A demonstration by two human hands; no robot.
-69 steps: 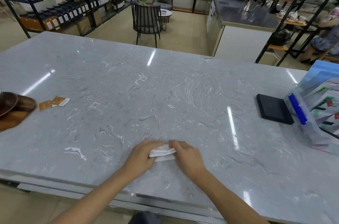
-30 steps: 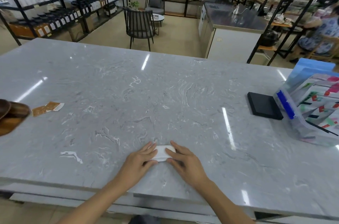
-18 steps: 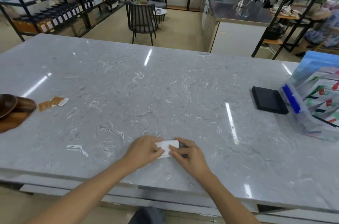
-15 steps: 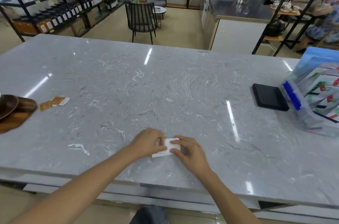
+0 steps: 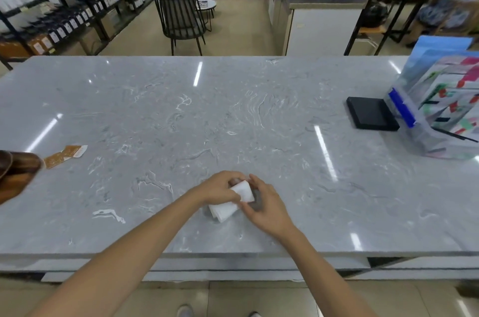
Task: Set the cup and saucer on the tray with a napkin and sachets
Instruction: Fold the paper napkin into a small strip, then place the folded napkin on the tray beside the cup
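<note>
Grey, white-veined marble counter [image 5: 233,114] spans the width of the view; the person stands at its near edge with both bare forearms reaching over it. A folded white paper napkin [image 5: 231,201] sits near the near edge, slightly left of centre, held between both hands; its lower folded end rests on or just above the stone, which of the two I cannot tell, while its upper flap is raised and tilted toward the right. The left hand [image 5: 221,188] is curled over the napkin's far-left part, fingers bent and pinching the paper; the right hand [image 5: 265,206] grips the raised flap's right edge between thumb and fingertips; neither hand is flat or released.

Two orange-brown paper sachets with white ends [image 5: 64,156] lie flat on the counter at far left, touching or overlapping one another, well apart from the napkin. Just beside them, at the left edge of the view, stands a dark brown wooden tray [image 5: 15,179], only partly visible; a dark brown rounded wooden piece [image 5: 4,166] rests on it, cut off by the frame, and its identity cannot be confirmed. No napkin or sachet is on the visible part of the tray.

At the right side lies a flat black rectangular pad [image 5: 372,114]; touching its right side stands a clear plastic holder of coloured leaflets [image 5: 440,109]. Beyond the counter, a black slatted metal chair [image 5: 180,21] stands on the floor.
</note>
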